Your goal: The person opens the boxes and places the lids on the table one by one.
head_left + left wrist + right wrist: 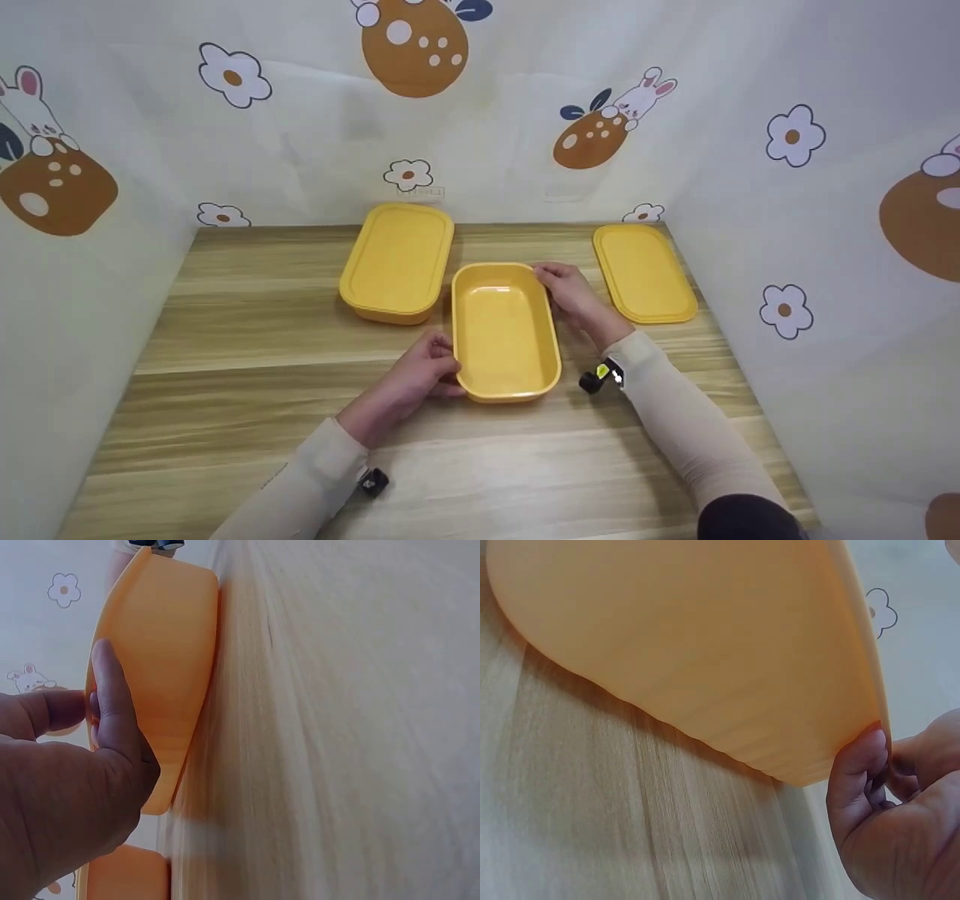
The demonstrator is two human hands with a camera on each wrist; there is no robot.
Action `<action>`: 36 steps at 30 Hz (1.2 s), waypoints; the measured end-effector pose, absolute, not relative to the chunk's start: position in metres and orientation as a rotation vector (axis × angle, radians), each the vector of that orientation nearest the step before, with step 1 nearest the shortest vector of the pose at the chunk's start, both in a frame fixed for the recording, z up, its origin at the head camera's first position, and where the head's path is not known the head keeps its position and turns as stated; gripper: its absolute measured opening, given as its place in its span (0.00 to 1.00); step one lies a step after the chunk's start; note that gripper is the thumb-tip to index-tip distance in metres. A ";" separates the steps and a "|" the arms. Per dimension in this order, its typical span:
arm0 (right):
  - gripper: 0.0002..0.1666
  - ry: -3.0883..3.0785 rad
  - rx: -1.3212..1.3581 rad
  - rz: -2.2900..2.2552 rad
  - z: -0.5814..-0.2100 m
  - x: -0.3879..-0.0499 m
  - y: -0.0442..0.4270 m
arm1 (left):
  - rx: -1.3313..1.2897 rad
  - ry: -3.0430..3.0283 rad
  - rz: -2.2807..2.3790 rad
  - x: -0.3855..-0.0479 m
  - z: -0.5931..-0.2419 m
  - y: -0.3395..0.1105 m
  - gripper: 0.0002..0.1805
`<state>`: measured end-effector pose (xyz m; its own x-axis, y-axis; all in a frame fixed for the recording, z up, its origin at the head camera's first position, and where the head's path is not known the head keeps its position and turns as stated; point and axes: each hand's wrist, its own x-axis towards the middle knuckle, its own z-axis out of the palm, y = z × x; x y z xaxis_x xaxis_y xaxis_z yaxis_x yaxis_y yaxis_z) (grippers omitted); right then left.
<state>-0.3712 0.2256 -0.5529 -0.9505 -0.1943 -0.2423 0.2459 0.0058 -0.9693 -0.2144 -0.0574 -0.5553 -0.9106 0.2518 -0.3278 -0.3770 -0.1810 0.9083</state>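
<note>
An open yellow food container (506, 330) stands on the wooden table, its hollow inside facing up. At its near left side, my left hand (420, 379) pinches the rim; the left wrist view shows one of its fingers (114, 690) along the outer wall. My right hand (574, 292) grips the rim at the far right corner, with a fingertip (862, 754) against the outside in the right wrist view. A flat yellow lid (645, 274) lies to the right, apart from the right hand. Behind and left is a second yellow container with its lid on (399, 259).
The wooden table (247, 420) runs back to a patterned cloth wall (300, 150) with rabbits and flowers. Similar cloth walls rise on both sides. The lidded container and the loose lid lie near the back edge. A small black camera is strapped to each wrist.
</note>
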 end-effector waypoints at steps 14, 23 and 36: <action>0.23 1.970 0.016 -1.944 -0.536 -0.371 0.236 | -0.099 1.728 2.138 -0.215 -0.553 -0.058 0.19; 0.27 1.933 -0.028 -1.924 -0.522 -0.368 0.248 | -0.108 1.726 2.129 -0.218 -0.548 -0.058 0.18; 0.31 1.820 -0.116 -1.957 -0.509 -0.372 0.261 | -0.069 1.720 2.162 -0.224 -0.538 -0.056 0.19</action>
